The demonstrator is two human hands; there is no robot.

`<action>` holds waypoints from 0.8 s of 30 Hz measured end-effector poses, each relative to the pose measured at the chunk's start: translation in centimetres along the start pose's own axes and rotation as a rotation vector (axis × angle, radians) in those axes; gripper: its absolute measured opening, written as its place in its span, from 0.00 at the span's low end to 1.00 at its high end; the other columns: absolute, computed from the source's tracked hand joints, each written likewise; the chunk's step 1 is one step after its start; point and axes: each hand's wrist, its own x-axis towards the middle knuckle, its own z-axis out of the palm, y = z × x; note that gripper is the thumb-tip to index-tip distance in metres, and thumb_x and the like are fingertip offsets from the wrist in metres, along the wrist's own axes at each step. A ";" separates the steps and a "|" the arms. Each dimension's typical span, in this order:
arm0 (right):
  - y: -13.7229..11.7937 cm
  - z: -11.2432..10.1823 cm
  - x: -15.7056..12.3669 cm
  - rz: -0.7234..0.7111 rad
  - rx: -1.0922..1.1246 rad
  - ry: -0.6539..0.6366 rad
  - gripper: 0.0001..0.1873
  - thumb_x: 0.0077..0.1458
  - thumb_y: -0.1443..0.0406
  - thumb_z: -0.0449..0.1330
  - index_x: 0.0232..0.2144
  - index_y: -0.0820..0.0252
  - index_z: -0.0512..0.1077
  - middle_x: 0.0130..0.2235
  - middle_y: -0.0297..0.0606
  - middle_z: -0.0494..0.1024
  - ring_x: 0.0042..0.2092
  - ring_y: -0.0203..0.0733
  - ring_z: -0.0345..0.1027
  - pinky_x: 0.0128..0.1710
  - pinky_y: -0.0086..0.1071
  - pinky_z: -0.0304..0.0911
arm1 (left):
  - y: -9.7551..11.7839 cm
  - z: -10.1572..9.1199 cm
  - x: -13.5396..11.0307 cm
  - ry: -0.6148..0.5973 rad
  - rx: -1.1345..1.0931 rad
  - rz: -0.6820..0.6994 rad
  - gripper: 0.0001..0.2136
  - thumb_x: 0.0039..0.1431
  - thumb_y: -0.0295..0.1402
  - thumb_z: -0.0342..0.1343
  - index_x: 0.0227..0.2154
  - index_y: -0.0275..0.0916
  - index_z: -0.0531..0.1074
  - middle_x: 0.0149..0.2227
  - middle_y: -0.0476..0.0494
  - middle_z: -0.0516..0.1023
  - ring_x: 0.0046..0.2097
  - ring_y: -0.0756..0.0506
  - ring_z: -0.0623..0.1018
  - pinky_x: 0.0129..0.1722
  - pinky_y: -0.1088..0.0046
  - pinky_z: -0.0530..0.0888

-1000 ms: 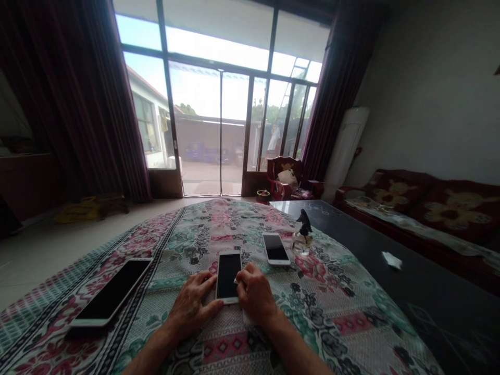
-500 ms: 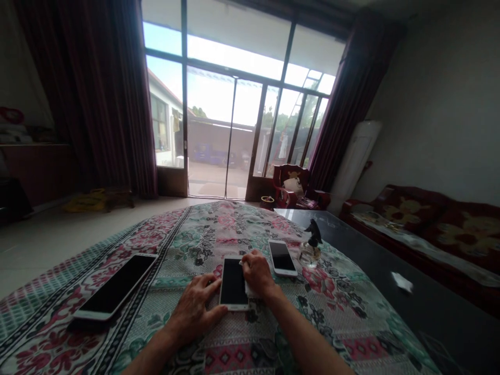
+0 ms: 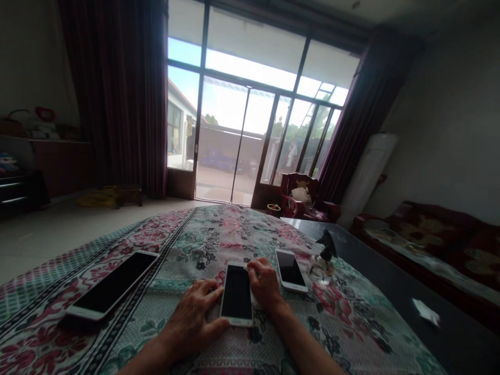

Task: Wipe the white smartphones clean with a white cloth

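Note:
A white-framed smartphone (image 3: 236, 297) with a dark screen lies face up on the patterned tablecloth in front of me. My left hand (image 3: 197, 312) holds it at the left side, thumb at the lower corner and fingertips against the edge. Pinched in my right hand (image 3: 265, 284) is a white tissue (image 3: 254, 301), mostly hidden under the fingers, at the phone's upper right edge. A second white smartphone (image 3: 291, 271) rests just right of that hand. Farther left lies a larger white phone or small tablet (image 3: 113, 285), its screen dark.
Behind the right-hand phone stands a clear glass bottle (image 3: 321, 270) with a black spray top. A crumpled white tissue (image 3: 426, 312) lies on the dark tabletop (image 3: 394, 281) at right. Beyond are a wooden armchair (image 3: 299, 198), a sofa (image 3: 425, 229) and glass doors (image 3: 230, 140).
The camera view has shifted, so the scene sits farther right and slightly lower. My right hand stays at the phone's upper right edge, now covering less of the screen. My left hand keeps its hold.

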 end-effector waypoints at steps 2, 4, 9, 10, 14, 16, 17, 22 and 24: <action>-0.1 0.0 0.1 0.001 -0.010 0.000 0.12 0.54 0.73 0.52 0.30 0.58 0.76 0.34 0.36 0.74 0.38 0.36 0.69 0.41 0.25 0.60 | 0.0 0.0 0.0 -0.001 0.008 0.012 0.24 0.48 0.45 0.63 0.50 0.49 0.73 0.52 0.44 0.73 0.53 0.37 0.71 0.54 0.59 0.68; -0.1 0.0 0.1 0.006 -0.007 0.004 0.12 0.54 0.73 0.53 0.30 0.58 0.76 0.34 0.37 0.74 0.38 0.36 0.69 0.41 0.26 0.60 | 0.0 -0.1 0.1 -0.009 0.022 0.026 0.24 0.49 0.45 0.62 0.50 0.48 0.73 0.51 0.44 0.74 0.52 0.37 0.72 0.54 0.59 0.69; 0.0 0.0 0.1 0.008 0.006 0.005 0.12 0.55 0.72 0.53 0.33 0.59 0.77 0.35 0.38 0.74 0.38 0.37 0.69 0.42 0.27 0.61 | 0.1 -0.3 0.2 -0.024 0.071 0.045 0.23 0.50 0.45 0.61 0.50 0.45 0.73 0.51 0.42 0.74 0.52 0.37 0.71 0.54 0.58 0.68; -0.1 -0.1 0.2 0.002 -0.004 -0.005 0.12 0.55 0.72 0.53 0.33 0.59 0.77 0.36 0.38 0.74 0.38 0.37 0.69 0.42 0.27 0.60 | 0.2 -0.3 0.2 -0.026 0.076 0.046 0.23 0.50 0.44 0.61 0.50 0.46 0.73 0.51 0.43 0.74 0.52 0.37 0.71 0.54 0.59 0.68; -0.7 -0.4 0.9 -0.029 -0.098 -0.056 0.12 0.57 0.71 0.53 0.33 0.59 0.77 0.37 0.39 0.73 0.39 0.37 0.68 0.42 0.27 0.60 | 0.3 -0.4 0.3 -0.043 0.082 0.041 0.23 0.50 0.44 0.61 0.50 0.46 0.73 0.51 0.43 0.73 0.52 0.38 0.71 0.54 0.59 0.68; -1.1 -0.6 1.2 -0.050 -0.155 -0.093 0.11 0.58 0.71 0.53 0.32 0.60 0.77 0.37 0.40 0.73 0.39 0.38 0.68 0.41 0.27 0.60 | 0.4 -0.4 0.2 -0.045 0.082 0.039 0.23 0.50 0.44 0.61 0.50 0.46 0.73 0.51 0.42 0.73 0.53 0.37 0.71 0.54 0.59 0.68; -1.4 -0.7 1.3 -0.069 -0.179 -0.117 0.12 0.58 0.71 0.53 0.31 0.60 0.77 0.37 0.40 0.73 0.39 0.38 0.68 0.41 0.27 0.59 | 0.4 -0.4 0.2 -0.046 0.082 0.039 0.23 0.50 0.44 0.61 0.50 0.46 0.73 0.51 0.42 0.73 0.53 0.37 0.71 0.54 0.59 0.68; -3.2 -1.3 0.5 -0.212 -0.171 -0.262 0.13 0.57 0.72 0.54 0.26 0.58 0.76 0.34 0.37 0.73 0.37 0.36 0.67 0.39 0.26 0.59 | 0.5 -0.5 0.3 -0.052 0.075 0.034 0.22 0.51 0.44 0.61 0.49 0.47 0.73 0.51 0.43 0.73 0.52 0.37 0.71 0.54 0.59 0.68; -3.9 -1.5 -0.2 -0.276 -0.106 -0.321 0.12 0.56 0.71 0.54 0.27 0.56 0.77 0.34 0.35 0.73 0.36 0.34 0.67 0.39 0.25 0.59 | 0.6 -0.6 0.3 -0.060 0.066 0.030 0.21 0.50 0.44 0.61 0.49 0.48 0.73 0.51 0.44 0.73 0.52 0.37 0.70 0.54 0.59 0.68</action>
